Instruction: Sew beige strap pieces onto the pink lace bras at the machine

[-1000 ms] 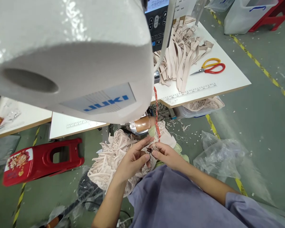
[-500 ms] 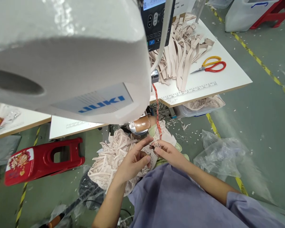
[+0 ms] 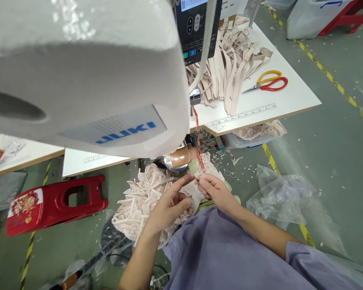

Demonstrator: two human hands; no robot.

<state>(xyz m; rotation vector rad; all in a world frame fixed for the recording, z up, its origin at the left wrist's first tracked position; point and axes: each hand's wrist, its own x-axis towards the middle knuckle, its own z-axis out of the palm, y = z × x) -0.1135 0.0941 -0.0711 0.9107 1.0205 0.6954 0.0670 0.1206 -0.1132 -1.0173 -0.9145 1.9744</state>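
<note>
A heap of pale pink lace garments (image 3: 142, 201) lies across my lap, below the sewing machine head. My left hand (image 3: 171, 205) rests over the lace, index finger stretched out, thumb apart, the other fingers partly curled. Its index tip meets the fingertips of my right hand (image 3: 213, 191), which are pinched together; what sits between them is too small and covered to name. A red twisted cord (image 3: 199, 139) hangs from the machine and runs down to my right hand. A bit of red shows under that palm.
The white JUKI machine head (image 3: 124, 100) fills the upper left, beside its control panel (image 3: 196, 34). On the white table (image 3: 296, 90) lie beige straps (image 3: 230, 72) and scissors (image 3: 269, 82). A red stool (image 3: 57, 203) stands left; a plastic bag (image 3: 281, 197) lies right.
My right hand has turned slightly and shifted a little to the right, its fingers drawn closer together. A dark piece at its fingertips is now hidden. My left hand stays almost still.
</note>
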